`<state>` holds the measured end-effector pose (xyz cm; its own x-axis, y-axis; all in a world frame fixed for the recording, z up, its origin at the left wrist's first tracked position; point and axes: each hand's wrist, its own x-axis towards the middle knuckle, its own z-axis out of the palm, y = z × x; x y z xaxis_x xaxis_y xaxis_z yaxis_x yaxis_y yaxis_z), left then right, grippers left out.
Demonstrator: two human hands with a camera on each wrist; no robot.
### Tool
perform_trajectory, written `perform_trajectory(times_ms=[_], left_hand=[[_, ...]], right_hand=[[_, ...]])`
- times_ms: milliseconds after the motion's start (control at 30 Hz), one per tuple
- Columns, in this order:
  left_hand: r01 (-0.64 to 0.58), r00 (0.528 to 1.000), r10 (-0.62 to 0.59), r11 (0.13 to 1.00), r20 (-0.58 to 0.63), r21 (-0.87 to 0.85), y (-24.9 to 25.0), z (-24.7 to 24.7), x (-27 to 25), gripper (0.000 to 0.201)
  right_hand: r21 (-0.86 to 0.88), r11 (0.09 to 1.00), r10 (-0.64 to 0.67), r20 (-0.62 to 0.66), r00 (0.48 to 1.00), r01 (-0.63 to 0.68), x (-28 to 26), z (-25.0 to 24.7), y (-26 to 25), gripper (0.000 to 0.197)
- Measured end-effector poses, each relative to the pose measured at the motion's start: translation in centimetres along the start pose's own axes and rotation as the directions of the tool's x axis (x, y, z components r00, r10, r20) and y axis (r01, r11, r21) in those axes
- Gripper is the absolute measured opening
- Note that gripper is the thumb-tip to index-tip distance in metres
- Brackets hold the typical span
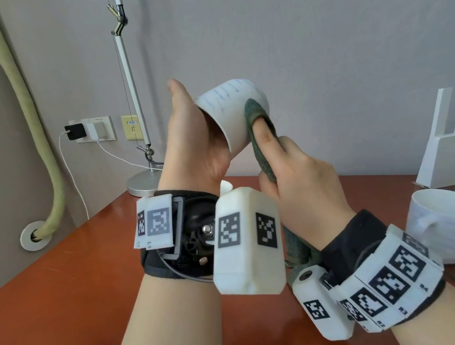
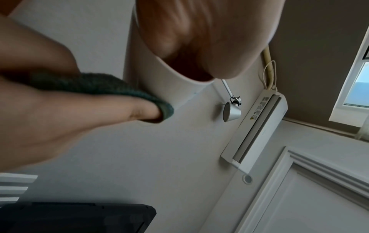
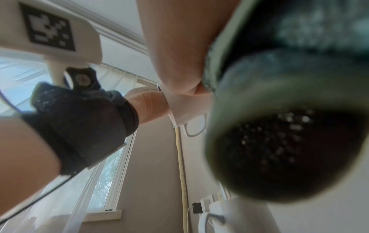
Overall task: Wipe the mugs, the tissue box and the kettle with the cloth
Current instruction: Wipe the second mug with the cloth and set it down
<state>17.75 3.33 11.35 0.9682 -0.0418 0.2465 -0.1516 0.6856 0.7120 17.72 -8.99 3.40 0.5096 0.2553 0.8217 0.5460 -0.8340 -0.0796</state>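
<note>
My left hand holds a white ceramic mug up off the worktop, fingers tucked inside its mouth and thumb pointing up outside the rim. The mug lies tipped on its side, its long axis running away from my left hand toward its closed base, so the curved outer wall faces my right hand, the nearer one to that surface. My right hand pinches a dark green knitted cloth, thumb and fingers curled round it, the thumb on its folded top, which lies against the glazed wall near the base. The mug is smooth with faint ribbing and blue marks; the cloth looks soft and nubbly, its tail hanging below my wrist. I judge the next stroke should follow the wall round. Just right of my right wrist, a second white mug stands upright on the worktop, not yet in hand.
</note>
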Motion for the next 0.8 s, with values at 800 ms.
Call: perform_trajectory(times_ms=[800], left_hand=[[-0.03,0.995,0.052,0.971,-0.089,0.238,-1.6,1.0,-0.1,0.068]], right_hand=[[0.099,0.994,-0.054,-0.028,0.998,0.056,0.5,-1.2,-0.8,0.06]])
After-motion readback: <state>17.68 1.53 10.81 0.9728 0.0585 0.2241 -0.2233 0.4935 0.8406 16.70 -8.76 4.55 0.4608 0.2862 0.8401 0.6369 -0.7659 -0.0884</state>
